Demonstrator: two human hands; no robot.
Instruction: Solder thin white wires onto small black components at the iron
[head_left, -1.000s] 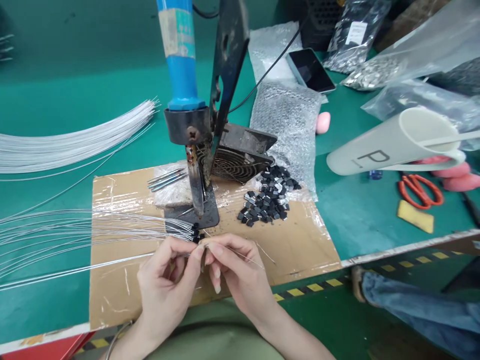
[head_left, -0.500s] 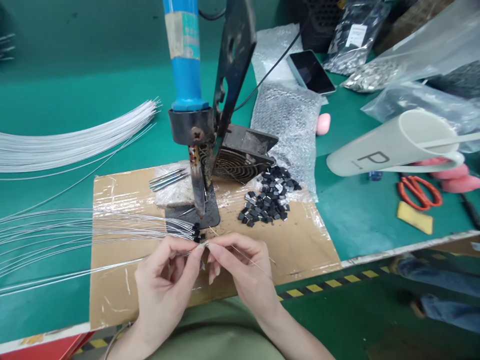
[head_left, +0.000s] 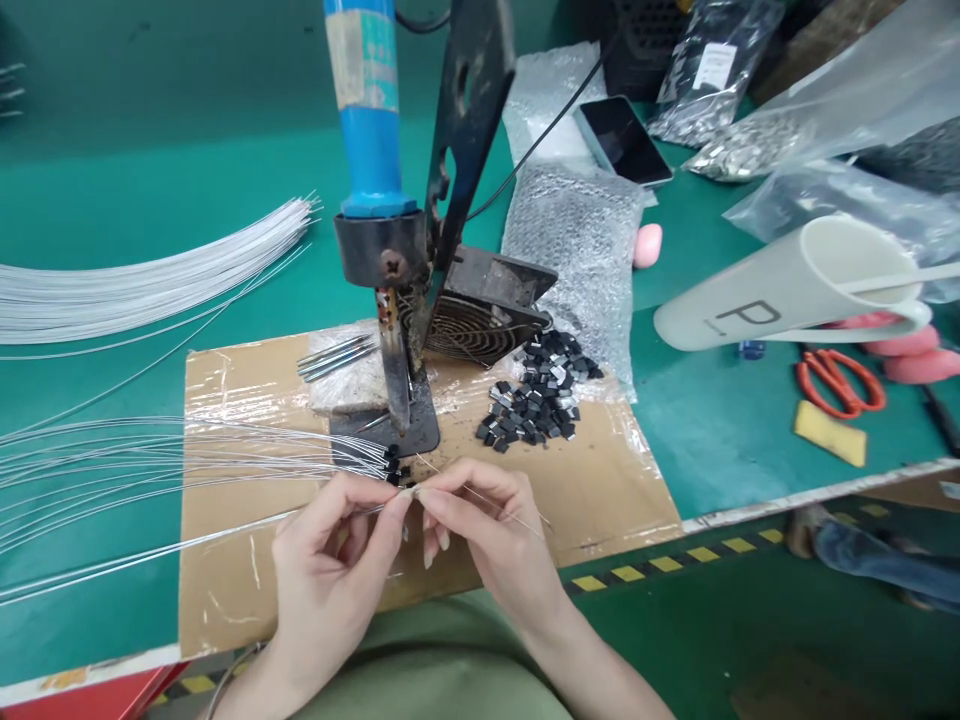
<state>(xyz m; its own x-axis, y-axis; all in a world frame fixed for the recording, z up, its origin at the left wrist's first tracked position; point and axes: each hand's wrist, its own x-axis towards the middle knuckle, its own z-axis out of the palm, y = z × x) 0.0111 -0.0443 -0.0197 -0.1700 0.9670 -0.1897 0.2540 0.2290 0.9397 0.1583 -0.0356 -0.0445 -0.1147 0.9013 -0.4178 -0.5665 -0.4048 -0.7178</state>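
Note:
In a pinch between thumb and forefinger, my left hand (head_left: 330, 585) holds thin white wires (head_left: 217, 534) that trail off to the left. My right hand (head_left: 499, 545) pinches the wire ends, its fingertips almost meeting the left ones. The pinched ends are mostly hidden. A fine strand (head_left: 480, 494) runs across the right fingers. Just beyond the hands, a bundle of wires (head_left: 255, 463) ends in small black connectors (head_left: 391, 466). Above them a blue-handled soldering iron (head_left: 371, 150) points down in a black stand (head_left: 469, 130).
Black connector pieces (head_left: 536, 400) are heaped on the cardboard (head_left: 232, 600). A small fan (head_left: 480, 325) stands behind. Rightward lie bubble wrap (head_left: 570, 250), a phone (head_left: 624, 142), a white mug (head_left: 780, 290), scissors (head_left: 840, 385) and a yellow sponge (head_left: 829, 433). White wires (head_left: 150, 290) lie left.
Both hands keep their pinch, with only slight shifts of the right fingers. At the far right, a person's legs on the floor have changed position.

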